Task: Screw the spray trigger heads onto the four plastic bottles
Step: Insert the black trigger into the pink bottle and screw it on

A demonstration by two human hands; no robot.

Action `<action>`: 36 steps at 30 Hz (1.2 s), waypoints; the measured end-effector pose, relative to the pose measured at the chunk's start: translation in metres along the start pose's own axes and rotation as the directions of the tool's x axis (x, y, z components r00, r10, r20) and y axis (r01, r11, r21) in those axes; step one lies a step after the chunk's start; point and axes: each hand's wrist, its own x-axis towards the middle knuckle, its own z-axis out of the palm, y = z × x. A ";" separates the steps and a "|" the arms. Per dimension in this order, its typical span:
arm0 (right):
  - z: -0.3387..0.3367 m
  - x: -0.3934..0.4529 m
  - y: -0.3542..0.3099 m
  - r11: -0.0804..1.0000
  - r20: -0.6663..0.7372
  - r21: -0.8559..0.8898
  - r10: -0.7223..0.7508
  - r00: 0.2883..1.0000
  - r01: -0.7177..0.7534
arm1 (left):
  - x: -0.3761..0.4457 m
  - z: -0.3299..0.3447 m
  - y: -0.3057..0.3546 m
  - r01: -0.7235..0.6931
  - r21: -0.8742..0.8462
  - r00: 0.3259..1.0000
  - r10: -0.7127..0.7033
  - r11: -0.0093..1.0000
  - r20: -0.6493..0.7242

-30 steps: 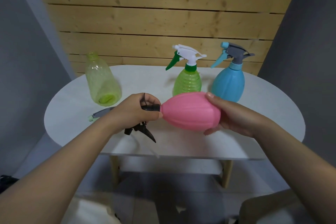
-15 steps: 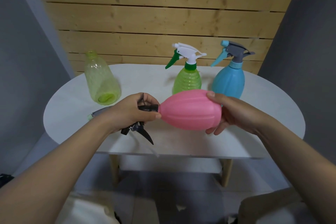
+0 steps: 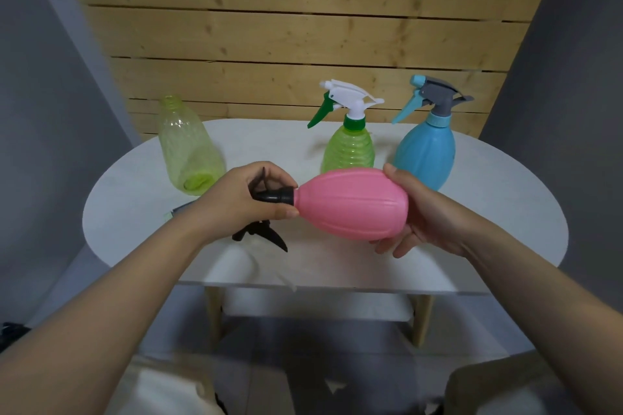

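A pink bottle [image 3: 350, 204] lies sideways in the air above the table's front, neck to the left. My right hand [image 3: 423, 212] grips its base end. A black spray trigger head [image 3: 273, 195] sits at the bottle's neck, and my left hand [image 3: 236, 200] grips it; its lever hangs below my fingers. At the back stand a green bottle [image 3: 349, 152] with a white and green trigger head and a blue bottle [image 3: 424, 152] with a grey and blue one. A pale yellow-green bottle [image 3: 187, 148] stands at the left with an open neck.
The white oval table [image 3: 488, 212] stands before a wooden plank wall. A trigger head part [image 3: 178, 210] peeks out behind my left wrist on the table. Grey walls flank both sides. The floor lies below the table's front edge.
Both hands and the pink bottle have stayed almost in place. My left hand has shifted its hold on the black trigger head, whose collar now shows more.
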 end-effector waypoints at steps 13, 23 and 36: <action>-0.006 0.005 0.000 0.971 0.099 0.160 -0.198 0.975 0.180 | 0.007 -0.007 -0.010 0.134 0.004 0.980 -0.132 0.991 -0.151; -0.003 -0.001 0.001 0.978 0.021 -0.154 -0.138 0.990 0.140 | 0.002 -0.011 -0.004 0.121 -0.002 0.986 -0.120 0.993 -0.112; 0.004 0.000 0.001 0.949 -0.001 0.015 -0.314 0.949 0.314 | 0.004 -0.015 -0.008 0.179 -0.044 0.972 -0.184 0.983 -0.144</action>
